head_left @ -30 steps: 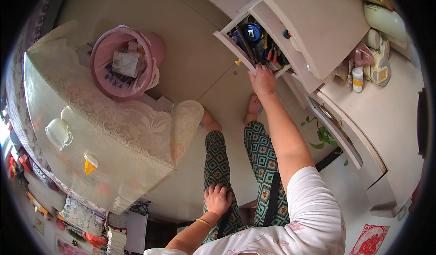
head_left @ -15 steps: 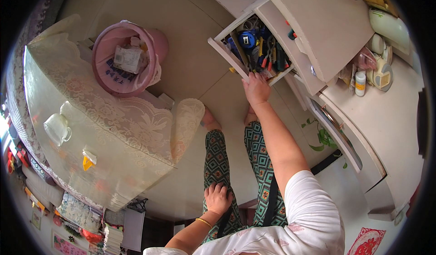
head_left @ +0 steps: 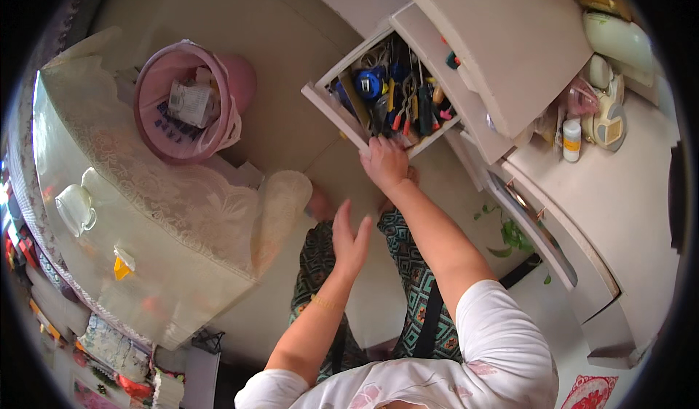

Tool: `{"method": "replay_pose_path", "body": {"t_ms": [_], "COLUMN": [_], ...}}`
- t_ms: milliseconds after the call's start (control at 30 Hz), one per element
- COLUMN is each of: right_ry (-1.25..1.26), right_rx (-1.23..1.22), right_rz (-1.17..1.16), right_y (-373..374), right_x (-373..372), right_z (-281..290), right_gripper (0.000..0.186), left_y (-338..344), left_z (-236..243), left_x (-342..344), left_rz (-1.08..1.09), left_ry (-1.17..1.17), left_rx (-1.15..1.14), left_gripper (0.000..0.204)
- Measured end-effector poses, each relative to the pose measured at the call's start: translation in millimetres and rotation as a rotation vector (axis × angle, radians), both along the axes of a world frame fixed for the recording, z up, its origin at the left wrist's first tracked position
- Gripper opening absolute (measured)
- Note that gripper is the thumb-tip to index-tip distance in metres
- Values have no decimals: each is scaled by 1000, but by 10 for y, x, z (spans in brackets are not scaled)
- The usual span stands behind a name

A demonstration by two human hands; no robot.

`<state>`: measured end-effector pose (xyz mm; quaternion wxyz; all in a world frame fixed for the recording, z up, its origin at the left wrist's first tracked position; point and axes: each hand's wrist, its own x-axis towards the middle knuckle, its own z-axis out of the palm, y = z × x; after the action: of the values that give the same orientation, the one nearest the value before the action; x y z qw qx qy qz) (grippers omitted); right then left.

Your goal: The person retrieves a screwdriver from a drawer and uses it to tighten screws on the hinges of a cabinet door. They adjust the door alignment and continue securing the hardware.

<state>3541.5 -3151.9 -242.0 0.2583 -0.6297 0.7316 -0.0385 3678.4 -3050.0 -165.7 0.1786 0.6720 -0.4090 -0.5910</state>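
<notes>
My right hand grips the front panel of a pulled-out white drawer, its fingers curled over the top edge. The drawer holds a blue tape measure, red-handled tools, dark-handled tools and other loose small items packed together. My left hand is raised over my legs, below and left of my right hand, with fingers stretched out and holding nothing that I can see.
A pink bin with rubbish stands left. A table covered in lace and clear plastic carries a white cup. At right are a cabinet top, a respirator mask, a white bottle and a plant low down.
The drawer has come further out toward the lower left, with my right hand on it, showing more of its contents. My left hand has lifted off my left leg and moved forward.
</notes>
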Motion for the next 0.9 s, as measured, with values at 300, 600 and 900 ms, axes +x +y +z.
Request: {"method": "replay_pose_path", "body": {"t_ms": [300, 600, 900], "right_ry": [-105, 435, 418], "right_rx": [32, 151, 221], "right_rz": [288, -21, -132], "right_y": [-31, -243, -161], "right_x": [-320, -1054, -1004], "right_z": [49, 14, -138], "right_gripper": [15, 42, 52], "left_y": [-1227, -1153, -994], "left_z": [-1068, -1147, -928], "left_x": [-723, -816, -821], "left_rz": [586, 411, 639], "left_ry": [317, -20, 329], "left_rx": [457, 397, 321], "left_gripper": [47, 32, 46]}}
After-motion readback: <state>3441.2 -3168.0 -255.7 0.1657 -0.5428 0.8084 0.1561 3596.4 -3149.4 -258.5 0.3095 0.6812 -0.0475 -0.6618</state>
